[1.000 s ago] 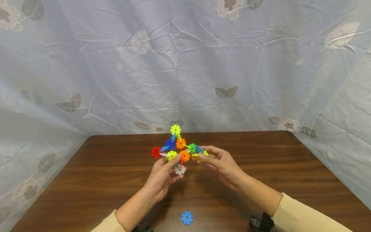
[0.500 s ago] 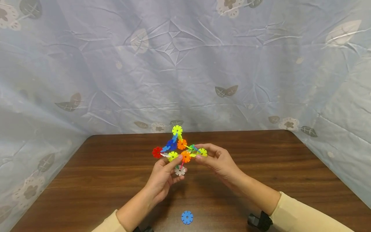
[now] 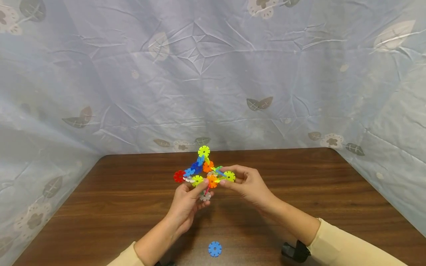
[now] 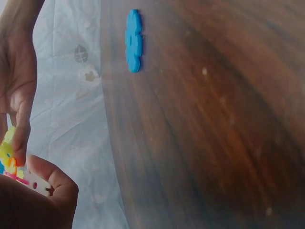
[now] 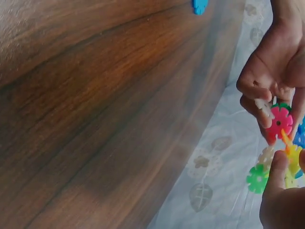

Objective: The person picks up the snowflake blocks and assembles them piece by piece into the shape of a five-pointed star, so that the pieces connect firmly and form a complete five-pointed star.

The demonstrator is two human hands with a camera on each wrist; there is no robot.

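Both hands hold up a linked structure of notched plastic snowflake discs (image 3: 196, 168) over the table. My left hand (image 3: 186, 208) grips its front, thumb against an orange disc (image 3: 212, 181), with a white disc (image 3: 205, 196) by the fingers below. On the other side my right hand (image 3: 253, 188) pinches the structure between thumb and fingers, beside a yellow disc (image 3: 229, 177). A red disc (image 3: 179, 176) forms the left end, and another yellow disc (image 3: 204, 151) tops it. In the right wrist view a pink disc (image 5: 279, 124) and a green disc (image 5: 258, 179) show.
One loose blue disc (image 3: 215, 249) lies flat on the brown wooden table (image 3: 133, 192), near its front edge. A pale patterned cloth (image 3: 213, 92) hangs behind the table and along both sides.
My right hand has shifted slightly left, bringing the right-hand yellow disc closer to the orange one and turning it to face the camera. My left hand has kept its hold; the blue disc stays put.
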